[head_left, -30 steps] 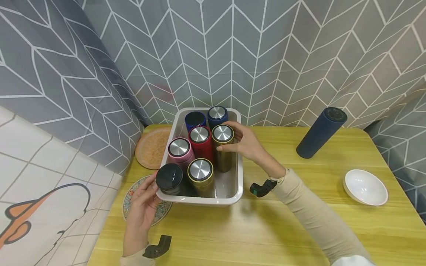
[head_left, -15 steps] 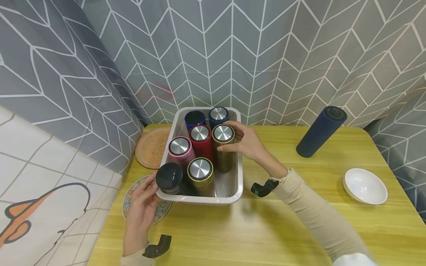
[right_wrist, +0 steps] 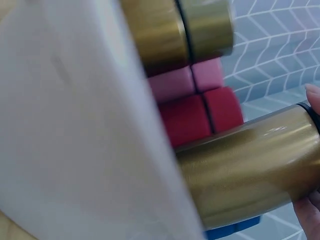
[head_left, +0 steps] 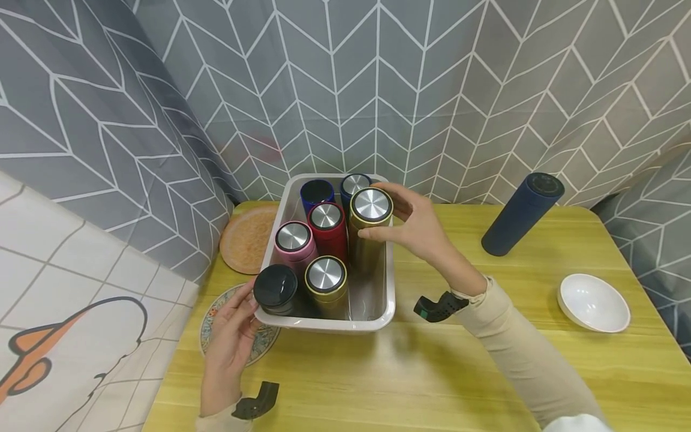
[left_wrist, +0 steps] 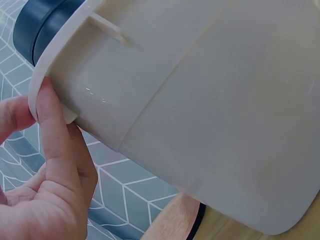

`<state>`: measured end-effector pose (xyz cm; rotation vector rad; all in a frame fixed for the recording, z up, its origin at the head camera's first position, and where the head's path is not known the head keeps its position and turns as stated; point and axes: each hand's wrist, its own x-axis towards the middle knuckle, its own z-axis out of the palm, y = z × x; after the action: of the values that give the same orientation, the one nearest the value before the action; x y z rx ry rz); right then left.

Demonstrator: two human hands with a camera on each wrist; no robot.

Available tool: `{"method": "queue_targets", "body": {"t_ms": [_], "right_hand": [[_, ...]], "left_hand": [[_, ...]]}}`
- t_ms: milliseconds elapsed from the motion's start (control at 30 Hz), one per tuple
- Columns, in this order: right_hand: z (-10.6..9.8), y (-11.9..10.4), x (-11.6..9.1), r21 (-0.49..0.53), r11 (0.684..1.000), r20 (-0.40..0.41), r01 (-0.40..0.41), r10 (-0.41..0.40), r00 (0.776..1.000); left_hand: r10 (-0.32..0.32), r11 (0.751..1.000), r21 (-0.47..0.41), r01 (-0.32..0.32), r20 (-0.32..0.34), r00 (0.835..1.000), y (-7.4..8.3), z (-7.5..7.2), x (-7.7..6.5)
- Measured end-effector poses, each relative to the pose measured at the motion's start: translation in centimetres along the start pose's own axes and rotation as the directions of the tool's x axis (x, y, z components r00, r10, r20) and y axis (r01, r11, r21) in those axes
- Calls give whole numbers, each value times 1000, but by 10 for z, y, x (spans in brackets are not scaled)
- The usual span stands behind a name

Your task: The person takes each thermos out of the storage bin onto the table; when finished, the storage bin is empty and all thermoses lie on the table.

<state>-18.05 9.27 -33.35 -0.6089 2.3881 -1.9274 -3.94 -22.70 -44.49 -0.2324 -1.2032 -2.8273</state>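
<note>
A white plastic bin (head_left: 335, 326) holds several upright thermos bottles on the table. My right hand (head_left: 418, 225) grips a gold thermos (head_left: 372, 205) near its steel-topped lid, and this bottle stands higher than its neighbours at the bin's right side. In the right wrist view the gold thermos (right_wrist: 250, 167) is partly raised, its lower end hidden behind the bin wall. My left hand (head_left: 232, 330) pinches the bin's left front rim, beside a black-lidded bottle (head_left: 275, 287). Seen from the left wrist, thumb and fingers (left_wrist: 55, 125) clasp the rim from both sides.
Inside the bin stand a red thermos (head_left: 329, 231), a pink one (head_left: 296, 243), another gold one (head_left: 326, 279) and two blue ones at the back. A navy bottle (head_left: 515, 216) and white bowl (head_left: 592, 303) stand right. An orange round mat (head_left: 248, 240) and patterned plate (head_left: 264, 345) lie left.
My right hand has raised the gold thermos upward and slightly to the right, out of its earlier level among the bottles. The left hand stays on the rim.
</note>
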Motion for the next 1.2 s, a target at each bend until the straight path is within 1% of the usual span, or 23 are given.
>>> {"method": "queue_targets", "body": {"t_ms": [233, 467, 667, 767, 867, 1000, 1200], "right_hand": [[-8, -23, -10, -22, 998, -38, 60, -61, 997], [-16, -40, -18, -18, 993, -51, 114, -114, 992], [-23, -53, -25, 65, 980, -101, 190, -183, 978], [-28, -60, -29, 109, 971, -135, 213, -198, 971], [-32, -66, -31, 130, 967, -164, 220, -197, 966], [-38, -72, -33, 149, 964, -184, 220, -191, 964], [-46, -78, -38, 217, 947, -224, 237, -187, 956]], "left_hand": [[-14, 1000, 21, 14, -14, 1000, 0, 2, 2], [-17, 999, 44, 18, -35, 999, 1, 3, 2], [-19, 999, 36, 20, -21, 1000, 1, 2, 1], [-26, 999, 29, 26, -14, 1000, 1, 2, 1], [-30, 999, 21, 31, -8, 1000, 1, 2, 2], [-30, 999, 30, 31, -15, 999, 1, 2, 2], [-31, 998, 51, 32, -36, 999, 2, 3, 2]]}}
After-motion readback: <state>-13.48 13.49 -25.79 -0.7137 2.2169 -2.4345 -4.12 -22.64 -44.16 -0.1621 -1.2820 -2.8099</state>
